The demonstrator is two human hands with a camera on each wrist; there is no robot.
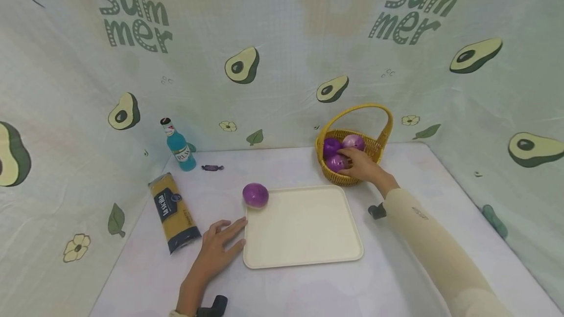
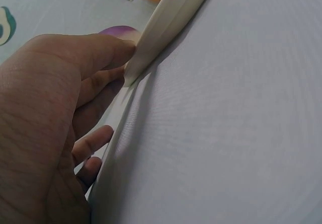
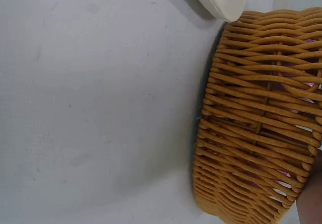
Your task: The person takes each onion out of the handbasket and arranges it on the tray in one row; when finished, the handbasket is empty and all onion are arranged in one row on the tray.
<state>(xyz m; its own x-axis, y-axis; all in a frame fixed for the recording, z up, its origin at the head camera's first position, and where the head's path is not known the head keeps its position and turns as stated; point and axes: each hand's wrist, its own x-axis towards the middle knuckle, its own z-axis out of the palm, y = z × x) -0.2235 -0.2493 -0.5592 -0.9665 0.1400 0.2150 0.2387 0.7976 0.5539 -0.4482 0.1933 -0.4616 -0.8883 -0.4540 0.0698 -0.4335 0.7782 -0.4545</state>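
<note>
A cream rectangular tray lies on the table. My left hand touches its left edge with thumb and fingers extended; in the left wrist view the thumb is against the rim. One purple onion sits at the tray's back left corner. At the back right stands a yellow wicker basket with a tall handle. My right hand reaches inside, thumb and fingers around the front purple onion. Another dark purple onion and a paler one lie behind it.
A blue bottle stands at the back left, with a small wrapped candy beside it. Below them lies a yellow and navy pasta packet. A patterned cloth hangs behind the table.
</note>
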